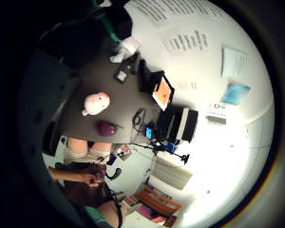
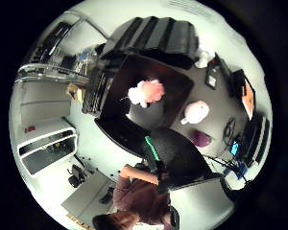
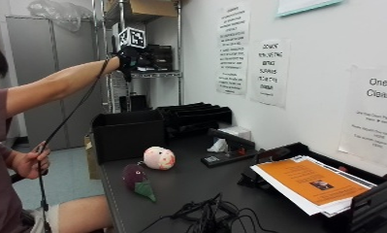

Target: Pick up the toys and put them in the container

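My gloved right hand [image 3: 125, 59] is raised at arm's length, high above the black container [image 3: 128, 132] at the table's far end, and it holds nothing. A fluffy pink toy [image 2: 146, 92] lies inside the container [image 2: 175, 86]. On the dark table [image 3: 186, 189] beside the container sit a round pink-and-white plush [image 3: 159, 158] [image 2: 197, 112] [image 1: 96, 103] and a purple eggplant plush [image 3: 137, 180] [image 2: 200, 139] [image 1: 106, 128]. The hand is far from both of them.
A black file sorter [image 3: 194, 116] stands behind the container. A paper tray with an orange sheet [image 3: 309, 182] fills the near right. Tangled cables [image 3: 206, 216] lie at the front, a flat black device [image 3: 226, 156] and a tissue [image 3: 218, 144] by the wall. The bare left hand [image 3: 33, 161] holds a cable.
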{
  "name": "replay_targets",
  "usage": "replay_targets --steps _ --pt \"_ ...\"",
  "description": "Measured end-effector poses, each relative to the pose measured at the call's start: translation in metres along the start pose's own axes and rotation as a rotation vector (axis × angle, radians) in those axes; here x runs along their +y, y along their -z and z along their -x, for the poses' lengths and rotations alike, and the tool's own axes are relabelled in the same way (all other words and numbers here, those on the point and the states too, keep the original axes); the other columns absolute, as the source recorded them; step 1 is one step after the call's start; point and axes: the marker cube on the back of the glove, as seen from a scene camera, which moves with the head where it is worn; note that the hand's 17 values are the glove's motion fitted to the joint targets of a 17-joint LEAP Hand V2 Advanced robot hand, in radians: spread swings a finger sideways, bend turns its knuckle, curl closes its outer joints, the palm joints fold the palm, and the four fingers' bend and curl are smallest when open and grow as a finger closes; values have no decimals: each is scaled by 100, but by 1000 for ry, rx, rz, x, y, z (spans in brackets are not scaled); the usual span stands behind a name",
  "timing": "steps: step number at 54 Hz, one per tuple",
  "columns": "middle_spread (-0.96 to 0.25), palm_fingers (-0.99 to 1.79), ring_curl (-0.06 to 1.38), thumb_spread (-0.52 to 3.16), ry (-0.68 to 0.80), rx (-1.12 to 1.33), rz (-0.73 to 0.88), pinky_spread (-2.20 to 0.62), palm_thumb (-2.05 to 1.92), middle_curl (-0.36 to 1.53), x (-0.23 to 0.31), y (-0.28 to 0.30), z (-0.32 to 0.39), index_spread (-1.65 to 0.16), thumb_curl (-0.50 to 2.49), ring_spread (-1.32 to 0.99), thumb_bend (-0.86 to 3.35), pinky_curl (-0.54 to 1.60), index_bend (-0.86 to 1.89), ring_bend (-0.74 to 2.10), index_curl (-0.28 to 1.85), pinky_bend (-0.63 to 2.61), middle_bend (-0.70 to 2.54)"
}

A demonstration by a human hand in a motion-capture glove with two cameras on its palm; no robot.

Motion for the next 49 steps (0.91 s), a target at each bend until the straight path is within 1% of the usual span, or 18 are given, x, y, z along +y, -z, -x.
replay_targets --steps 12,18,24,28,33,36,44,46,49 --pt "3 -18 37 119 -89 -43 7 4 1 42 57 -32 -109 -15 45 -2 -2 38 4 55 19 105 20" --pt "3 -17 37 120 -57 -148 26 4 1 43 88 -63 -149 -15 42 -2 -2 37 5 56 17 104 20" --pt "3 -15 37 121 -10 -212 37 4 1 43 115 -114 -171 -15 40 -2 -2 36 6 56 16 102 20" --pt "3 -15 37 122 29 -221 40 4 1 43 125 -159 -173 -15 39 -2 -2 36 6 57 15 101 20" --pt "2 -13 37 123 97 -376 59 4 1 43 133 -255 -155 -16 38 -3 -1 35 8 57 15 100 20" --pt "2 -13 37 124 103 -425 110 3 2 43 134 -308 -143 -16 38 -3 -1 35 7 57 15 100 20" --pt "3 -17 36 125 128 -414 263 3 4 43 126 -430 -102 -16 37 -3 -1 35 7 56 14 102 18" --pt "3 -18 36 124 133 -409 262 4 3 42 125 -450 -97 -16 37 -2 -2 35 8 55 14 102 17" --pt "3 -18 36 122 120 -361 188 4 3 41 120 -463 -94 -16 36 -2 -2 35 9 55 15 101 16"
